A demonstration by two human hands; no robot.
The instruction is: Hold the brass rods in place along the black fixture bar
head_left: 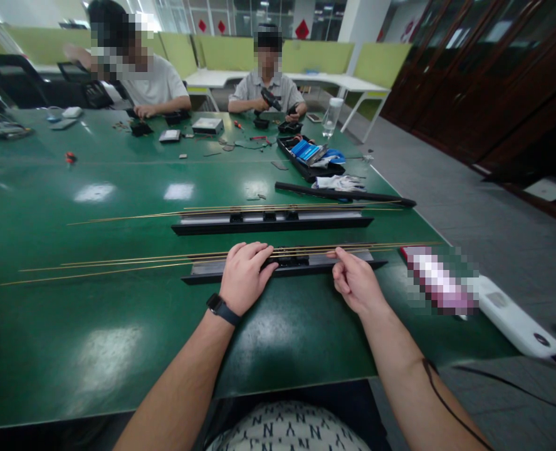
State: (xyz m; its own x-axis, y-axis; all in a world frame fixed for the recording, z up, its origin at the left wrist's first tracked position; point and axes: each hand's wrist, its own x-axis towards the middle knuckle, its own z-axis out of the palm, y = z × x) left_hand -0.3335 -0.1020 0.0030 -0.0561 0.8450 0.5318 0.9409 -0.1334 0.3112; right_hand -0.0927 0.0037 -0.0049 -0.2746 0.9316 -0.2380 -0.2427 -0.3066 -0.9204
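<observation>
A long black channel [318, 270] with a pale inner face lies across the table before me, with black blocks [293, 260] near its middle. Several thin gold-coloured rods [131, 260] run along it and stick out past both ends. My left hand [246, 275], a dark watch on its wrist, lies over the channel with curled fingers and the thumb around the rods by the blocks. Farther right, my right hand [358, 282] has its other fingers curled, with the index fingertip and thumb closed at a rod; the exact contact is small. Behind lies a second black channel [272, 225] with similar rods [131, 217].
A black tube [348, 193], white gloves [338, 182] and a black tray [301, 164] with blue packets lie farther back. At right are a blurred pink item [440, 282] and a white power strip [513, 316]. Two people sit opposite; one holds a power drill [271, 98].
</observation>
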